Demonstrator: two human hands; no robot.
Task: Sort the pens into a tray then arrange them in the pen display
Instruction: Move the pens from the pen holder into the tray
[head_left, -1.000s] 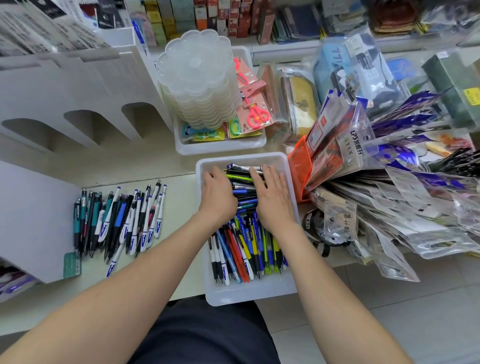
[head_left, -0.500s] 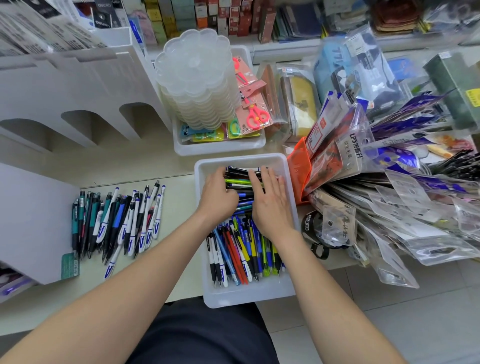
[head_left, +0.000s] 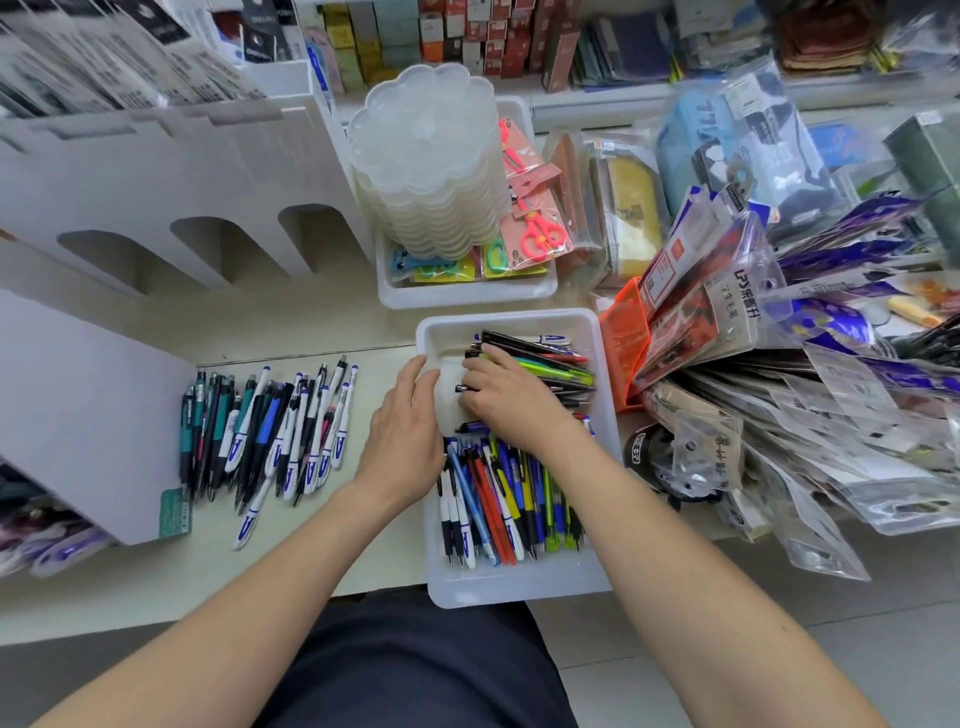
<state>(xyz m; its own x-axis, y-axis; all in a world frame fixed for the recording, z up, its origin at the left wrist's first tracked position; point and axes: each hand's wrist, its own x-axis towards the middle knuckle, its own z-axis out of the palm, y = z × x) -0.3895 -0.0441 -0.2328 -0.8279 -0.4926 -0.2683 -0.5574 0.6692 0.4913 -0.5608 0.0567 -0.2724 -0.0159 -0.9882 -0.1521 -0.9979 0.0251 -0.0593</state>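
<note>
A white tray (head_left: 519, 590) lies at the table's front edge. In its near half, several coloured pens (head_left: 506, 499) lie lengthwise. A second bunch of pens (head_left: 550, 364) lies crosswise in the far half, bunched against the right wall. My right hand (head_left: 519, 400) lies on this bunch, its fingers curled round the pens' left ends. My left hand (head_left: 408, 421) rests with relaxed fingers on the tray's left wall and holds nothing. More pens (head_left: 270, 426) lie in a row on the table to the left. The white pen display (head_left: 156, 171), with arched slots, stands behind them.
Behind the tray stands another white tray (head_left: 467, 296) with a stack of clear flower-shaped boxes (head_left: 426, 166) and packaged scissors. An orange bin (head_left: 623, 338) and a heap of plastic-wrapped stationery (head_left: 779, 389) crowd the right side. A white cardboard panel (head_left: 88, 415) stands at the left.
The crosswise pens have shifted right under my right hand, baring tray floor at the left. My left hand has drawn back from the pens to the tray's left wall.
</note>
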